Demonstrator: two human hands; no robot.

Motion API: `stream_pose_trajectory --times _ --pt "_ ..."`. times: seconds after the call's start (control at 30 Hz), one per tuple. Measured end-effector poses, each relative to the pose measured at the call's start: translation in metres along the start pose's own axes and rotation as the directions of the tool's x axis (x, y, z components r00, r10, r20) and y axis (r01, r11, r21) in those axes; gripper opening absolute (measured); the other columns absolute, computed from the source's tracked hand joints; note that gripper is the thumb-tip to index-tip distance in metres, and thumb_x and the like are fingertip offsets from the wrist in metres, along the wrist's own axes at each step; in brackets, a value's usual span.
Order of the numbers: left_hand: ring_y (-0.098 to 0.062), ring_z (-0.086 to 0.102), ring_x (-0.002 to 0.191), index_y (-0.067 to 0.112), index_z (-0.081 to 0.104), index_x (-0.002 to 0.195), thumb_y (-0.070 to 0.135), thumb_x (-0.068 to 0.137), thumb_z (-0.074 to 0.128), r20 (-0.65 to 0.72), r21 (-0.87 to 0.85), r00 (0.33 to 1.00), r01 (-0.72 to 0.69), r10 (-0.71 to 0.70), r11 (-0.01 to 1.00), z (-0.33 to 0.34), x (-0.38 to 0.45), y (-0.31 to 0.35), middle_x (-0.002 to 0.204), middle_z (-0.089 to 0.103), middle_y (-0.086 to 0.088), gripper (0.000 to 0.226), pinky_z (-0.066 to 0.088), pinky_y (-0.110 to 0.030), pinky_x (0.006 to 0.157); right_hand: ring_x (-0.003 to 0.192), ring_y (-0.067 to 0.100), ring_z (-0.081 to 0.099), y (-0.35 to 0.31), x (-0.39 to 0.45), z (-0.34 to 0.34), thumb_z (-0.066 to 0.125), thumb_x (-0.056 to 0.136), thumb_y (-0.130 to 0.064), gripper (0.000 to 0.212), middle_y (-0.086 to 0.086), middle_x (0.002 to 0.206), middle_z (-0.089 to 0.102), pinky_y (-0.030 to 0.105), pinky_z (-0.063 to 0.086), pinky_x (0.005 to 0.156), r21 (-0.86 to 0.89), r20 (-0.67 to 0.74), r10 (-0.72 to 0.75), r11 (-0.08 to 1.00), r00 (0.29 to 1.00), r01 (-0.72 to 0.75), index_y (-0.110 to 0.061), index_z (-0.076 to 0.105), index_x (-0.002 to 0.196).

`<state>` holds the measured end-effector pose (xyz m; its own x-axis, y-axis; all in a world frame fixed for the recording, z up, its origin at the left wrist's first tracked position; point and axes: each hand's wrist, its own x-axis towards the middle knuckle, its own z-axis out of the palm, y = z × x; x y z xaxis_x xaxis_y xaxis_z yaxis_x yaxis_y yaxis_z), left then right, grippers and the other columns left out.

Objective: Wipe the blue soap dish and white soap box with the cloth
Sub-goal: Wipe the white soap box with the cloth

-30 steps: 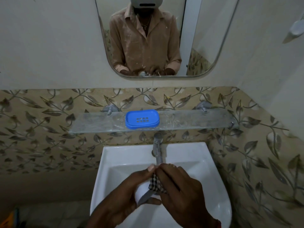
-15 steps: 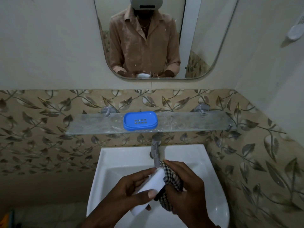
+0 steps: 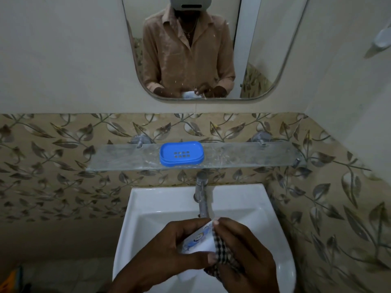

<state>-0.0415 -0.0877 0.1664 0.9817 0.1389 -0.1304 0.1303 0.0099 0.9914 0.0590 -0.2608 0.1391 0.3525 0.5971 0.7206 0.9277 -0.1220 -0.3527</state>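
The left hand (image 3: 169,248) grips the white box (image 3: 197,240) over the sink (image 3: 135,218) at 6 o'clock, while the right hand (image 3: 243,250) pinches the checked cloth (image 3: 222,248) against the box's right edge. Risk: the left fingers (image 3: 186,226) hold only the box edges, so a firm wipe may push it loose into the sink. The blue dish (image 3: 182,153) sits on the shelf (image 3: 118,157) at 12 o'clock near the front edge, so a careless reach may knock it off.

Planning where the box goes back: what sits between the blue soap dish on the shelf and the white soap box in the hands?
In the head view, the metal tap stands between the blue oval soap dish and the white soap box.
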Motion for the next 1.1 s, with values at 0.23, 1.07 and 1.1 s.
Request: stream_pose_trajectory --times 0.23,1.07,1.1 --pt "-0.016 0.067 0.120 0.040 0.066 0.131 0.021 0.068 0.095 -0.094 0.044 0.995 -0.025 0.029 0.999 -0.004 -0.003 -0.010 0.132 0.070 0.005 0.072 0.055 -0.025 0.092 0.109 0.011 0.069 0.022 0.000 0.005 0.078 0.075 -0.010 0.039 -0.008 0.112 0.074 0.035 0.060 0.085 0.449 0.009 0.438 0.801 0.899 -0.395 -0.019 0.075 0.113" --pt "-0.021 0.077 0.080 0.014 0.076 0.100 0.078 0.088 0.037 -0.234 -0.761 0.899 0.068 -0.371 0.645 0.012 0.034 -0.022 0.086 0.080 -0.006 0.076 0.064 -0.038 0.076 0.104 0.000 0.062 -0.017 0.039 0.012 0.077 0.077 -0.045 0.041 -0.012 0.119 0.060 0.020 0.053 0.090 0.291 0.194 0.515 0.783 0.835 -0.550 -0.036 0.071 0.116" --pt "-0.023 0.076 0.079 0.012 0.074 0.105 0.083 0.085 0.036 -0.221 -0.779 0.900 0.070 -0.377 0.623 0.009 0.034 -0.024 0.086 0.079 -0.008 0.084 0.064 -0.039 0.076 0.109 -0.001 0.060 -0.023 0.034 0.015 0.073 0.085 -0.041 0.042 -0.010 0.126 0.054 0.016 0.050 0.095 0.260 0.203 0.452 0.830 0.868 -0.493 -0.035 0.066 0.126"
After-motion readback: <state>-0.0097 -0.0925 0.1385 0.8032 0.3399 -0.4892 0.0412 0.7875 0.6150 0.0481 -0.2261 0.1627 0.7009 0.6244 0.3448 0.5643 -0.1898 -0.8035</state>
